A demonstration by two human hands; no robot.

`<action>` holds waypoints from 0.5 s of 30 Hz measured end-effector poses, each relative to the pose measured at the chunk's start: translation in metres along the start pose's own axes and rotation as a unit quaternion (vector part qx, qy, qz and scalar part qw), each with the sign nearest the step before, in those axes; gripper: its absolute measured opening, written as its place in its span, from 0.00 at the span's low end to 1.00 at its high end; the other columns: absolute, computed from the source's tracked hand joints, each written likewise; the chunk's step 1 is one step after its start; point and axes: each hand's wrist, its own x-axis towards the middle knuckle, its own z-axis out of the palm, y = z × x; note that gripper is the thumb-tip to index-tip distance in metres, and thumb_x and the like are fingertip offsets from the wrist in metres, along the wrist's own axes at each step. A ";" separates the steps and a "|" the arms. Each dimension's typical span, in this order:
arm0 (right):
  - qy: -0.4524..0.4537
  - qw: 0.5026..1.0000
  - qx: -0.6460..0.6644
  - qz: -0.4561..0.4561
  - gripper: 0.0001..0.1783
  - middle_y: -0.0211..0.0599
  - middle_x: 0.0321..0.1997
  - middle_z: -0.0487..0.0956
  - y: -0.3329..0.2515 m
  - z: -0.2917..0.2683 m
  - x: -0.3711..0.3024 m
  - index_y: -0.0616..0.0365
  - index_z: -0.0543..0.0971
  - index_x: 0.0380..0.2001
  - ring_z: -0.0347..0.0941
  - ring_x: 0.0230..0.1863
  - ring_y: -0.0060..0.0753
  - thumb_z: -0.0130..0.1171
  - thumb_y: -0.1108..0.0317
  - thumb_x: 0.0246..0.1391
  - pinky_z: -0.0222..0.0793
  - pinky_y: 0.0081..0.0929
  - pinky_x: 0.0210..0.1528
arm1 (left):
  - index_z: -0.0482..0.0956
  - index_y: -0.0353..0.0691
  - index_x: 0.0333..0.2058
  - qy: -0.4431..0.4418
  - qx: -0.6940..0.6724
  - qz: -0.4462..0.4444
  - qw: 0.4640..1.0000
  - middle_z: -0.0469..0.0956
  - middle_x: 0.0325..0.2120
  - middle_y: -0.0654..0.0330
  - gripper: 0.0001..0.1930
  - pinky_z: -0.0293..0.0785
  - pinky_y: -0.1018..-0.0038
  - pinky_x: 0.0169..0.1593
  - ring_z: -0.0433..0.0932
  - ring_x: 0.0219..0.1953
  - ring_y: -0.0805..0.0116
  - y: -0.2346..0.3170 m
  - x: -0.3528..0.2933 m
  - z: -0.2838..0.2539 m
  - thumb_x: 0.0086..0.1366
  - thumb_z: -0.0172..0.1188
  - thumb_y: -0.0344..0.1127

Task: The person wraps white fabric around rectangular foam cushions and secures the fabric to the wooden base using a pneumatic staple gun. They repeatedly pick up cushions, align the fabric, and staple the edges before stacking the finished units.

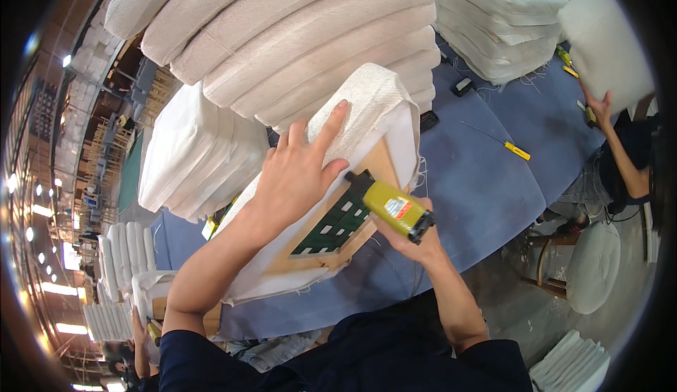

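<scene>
A cream fabric-covered seat cushion (370, 92) stands tilted on the blue-covered table, its underside facing me. That underside shows a wooden frame (377, 159), woven green webbing (331, 228) and loose white fabric round the edge. My left hand (290, 177) lies spread across the cushion's fabric side, fingers stretched out. In my right hand (417, 242) is a yellow-green staple gun (393, 205), its black nose close to the wooden frame beside my left thumb. Whether the nose touches the wood, I cannot tell.
Stacks of beige cushions (317, 32) rise behind the work, with white cushions (204, 149) at left. On the blue table (479, 159) lies a yellow-handled tool (517, 151). At right, a co-worker's hand (598, 110) holds a pale cushion (606, 36). A round-seated stool (594, 268) stands below.
</scene>
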 end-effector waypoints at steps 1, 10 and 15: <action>-0.005 1.000 -0.013 0.012 0.19 0.45 0.37 0.88 -0.010 -0.008 0.005 0.65 0.86 0.47 0.86 0.32 0.46 0.72 0.72 0.51 0.80 0.31 0.38 | 0.53 0.66 0.80 0.010 -0.002 0.007 1.000 0.71 0.57 0.38 0.46 0.81 0.46 0.52 0.79 0.56 0.33 -0.004 -0.002 0.002 0.69 0.69 0.47; 0.013 1.000 -0.009 -0.021 0.17 0.42 0.32 0.86 -0.008 0.000 0.028 0.61 0.86 0.42 0.84 0.30 0.50 0.73 0.68 0.48 0.77 0.34 0.33 | 0.51 0.66 0.80 -0.028 0.007 -0.008 1.000 0.69 0.59 0.38 0.54 0.80 0.48 0.57 0.78 0.57 0.32 0.006 -0.001 -0.006 0.61 0.76 0.41; -0.005 0.998 -0.045 -0.044 0.13 0.42 0.33 0.87 -0.012 0.007 0.024 0.62 0.86 0.41 0.85 0.30 0.42 0.73 0.69 0.53 0.78 0.32 0.35 | 0.45 0.65 0.81 -0.028 0.010 -0.009 1.000 0.69 0.58 0.38 0.61 0.80 0.48 0.56 0.77 0.57 0.33 0.005 -0.003 -0.004 0.57 0.77 0.33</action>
